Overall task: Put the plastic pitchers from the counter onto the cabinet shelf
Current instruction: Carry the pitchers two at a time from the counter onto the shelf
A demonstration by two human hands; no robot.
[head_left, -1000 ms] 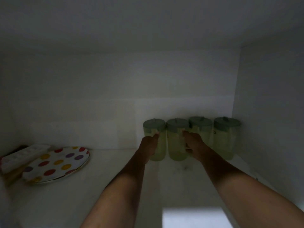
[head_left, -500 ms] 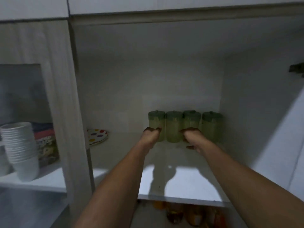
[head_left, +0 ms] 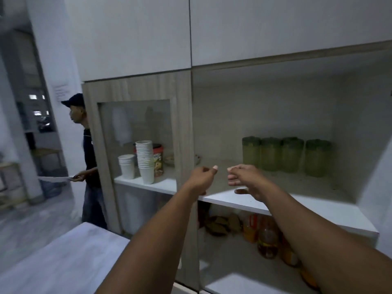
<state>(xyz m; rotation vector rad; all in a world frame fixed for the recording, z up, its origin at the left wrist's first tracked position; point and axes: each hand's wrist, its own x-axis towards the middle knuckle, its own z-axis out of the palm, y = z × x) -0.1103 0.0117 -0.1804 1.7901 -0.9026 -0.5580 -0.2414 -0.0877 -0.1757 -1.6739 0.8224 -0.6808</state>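
Four green plastic pitchers (head_left: 285, 154) stood upright, side by side, at the back of the cabinet shelf (head_left: 318, 206), toward its right wall. Bare white shelf lay open in front of them to its front edge. Near that edge, the left hand (head_left: 202, 178) hung loosely curled, the right hand (head_left: 244, 180) spread, both holding nothing.

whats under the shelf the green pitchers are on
Below the shelf with four green pitchers sits a lower compartment of bottles and packets. The right forearm covers part of it.
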